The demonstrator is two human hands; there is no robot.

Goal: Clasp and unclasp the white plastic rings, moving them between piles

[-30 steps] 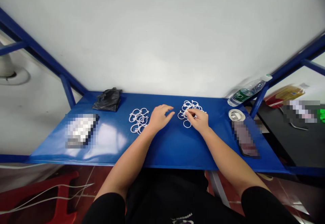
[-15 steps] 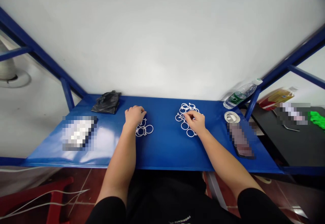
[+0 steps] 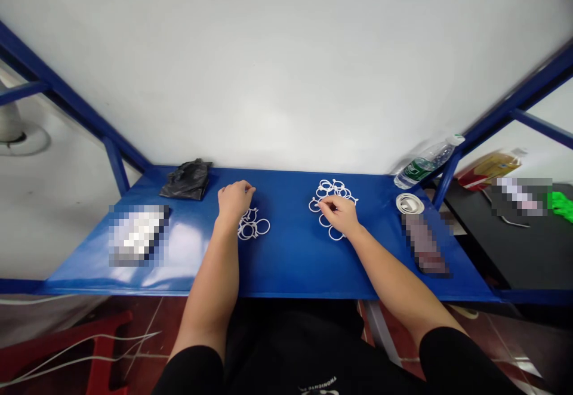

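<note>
Two heaps of white plastic rings lie on a blue table. My left hand rests over the left heap of rings, fingers curled loosely at its far edge; whether it holds a ring is hidden. My right hand sits on the right heap of rings, thumb and fingers pinched on one white ring.
A crumpled black bag lies at the back left. A blurred flat item sits at the left. A roll of white tape, a blurred dark item and a lying water bottle are at the right. Blue frame posts flank the table.
My left hand moved left from the table's middle onto the left ring heap and curled its fingers. My right hand stayed pinching at the right heap.
</note>
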